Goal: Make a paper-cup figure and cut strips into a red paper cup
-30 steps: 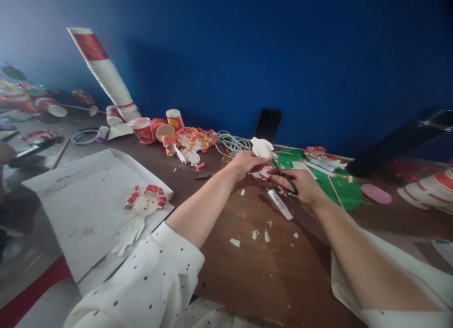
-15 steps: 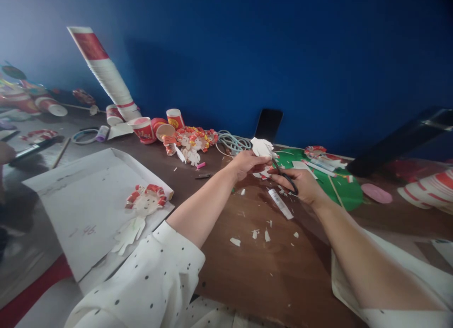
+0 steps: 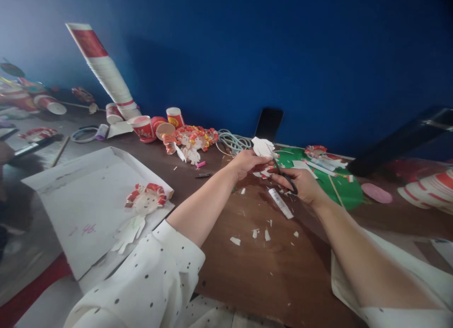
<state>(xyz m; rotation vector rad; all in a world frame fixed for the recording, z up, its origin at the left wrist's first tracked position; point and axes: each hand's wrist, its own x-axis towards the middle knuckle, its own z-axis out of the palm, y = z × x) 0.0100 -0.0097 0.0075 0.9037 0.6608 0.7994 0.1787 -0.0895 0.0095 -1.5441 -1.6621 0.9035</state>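
Over the far part of the brown table, my left hand (image 3: 249, 163) pinches a white paper cutout (image 3: 264, 147) with an uneven edge. My right hand (image 3: 300, 184) is closed on dark-handled scissors (image 3: 288, 178). Their blades point up to the paper's lower right edge, close beside my left fingertips; whether they are biting into it I cannot make out. Beneath my hands lies a white glue tube (image 3: 281, 204), with white paper scraps (image 3: 235, 241) scattered nearer to me. Partly hidden behind my fingers is another red-and-white paper piece (image 3: 262, 174).
A paper doll (image 3: 146, 199) lies on a white sheet (image 3: 63, 200) at left. Red cups (image 3: 143, 129), paper figures (image 3: 193, 141), a tall leaning cup stack (image 3: 109, 73) and coiled cable (image 3: 233, 141) line the blue wall. A phone (image 3: 269, 125) leans there; green paper (image 3: 348, 196) lies right.
Very little differs. The white paper in my left hand has tilted slightly, and the view has shifted a touch.
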